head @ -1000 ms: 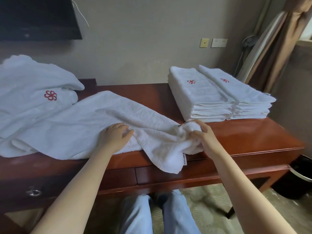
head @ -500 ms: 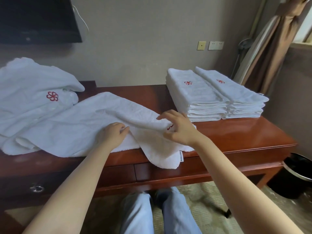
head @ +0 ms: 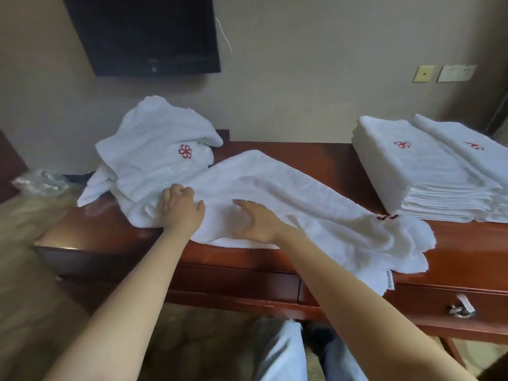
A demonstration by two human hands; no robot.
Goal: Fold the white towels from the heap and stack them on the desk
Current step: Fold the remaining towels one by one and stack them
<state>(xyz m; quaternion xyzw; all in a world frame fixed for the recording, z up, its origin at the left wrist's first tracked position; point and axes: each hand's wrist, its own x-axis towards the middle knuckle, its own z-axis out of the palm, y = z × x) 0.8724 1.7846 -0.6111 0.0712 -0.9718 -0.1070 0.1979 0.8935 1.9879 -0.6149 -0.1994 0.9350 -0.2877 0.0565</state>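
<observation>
A long white towel [head: 297, 196] lies spread across the red-brown desk [head: 453, 246], its right end rumpled and hanging over the front edge with a small label. My left hand [head: 180, 209] presses on the towel's left end with fingers curled into the cloth. My right hand [head: 258, 221] rests flat on the towel just beside it, fingers spread. Behind the left end sits the heap of unfolded white towels [head: 156, 149] with a red flower logo. Two stacks of folded towels [head: 428, 174] stand at the right.
A dark screen [head: 145, 34] hangs on the wall above the heap. Wall sockets [head: 442, 74] are at the upper right. A crumpled clear plastic bag [head: 38, 181] lies left of the desk. The desk drawer has a metal handle [head: 461, 307]. My legs show below.
My right hand let go of the towel's right end and slid left across it to beside my left hand. My left hand moved to the towel's left end. The view swung left.
</observation>
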